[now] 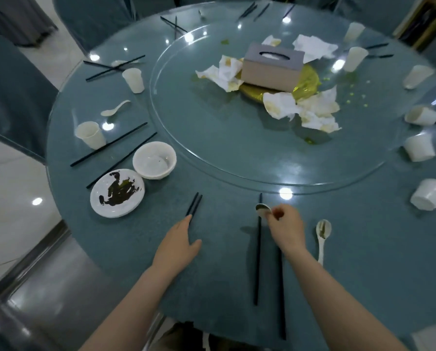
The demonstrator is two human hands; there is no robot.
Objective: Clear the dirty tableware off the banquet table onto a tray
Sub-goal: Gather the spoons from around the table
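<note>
Dirty tableware litters the round banquet table (351,249): the right hand (286,228) pinches a white spoon (263,210) at the near edge, beside a pair of black chopsticks (258,249). The left hand (179,245) lies flat with straight fingers, fingertips touching another chopstick pair (194,204). Farther left sit a sauce-smeared plate (117,193) and a white bowl (154,160); a second spoon (322,236) lies to the right.

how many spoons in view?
3 clear: one pinched in the right hand (spoon), one lying right of that hand, one at left between two cups. Blurry bits at the far rim may be more.
</note>
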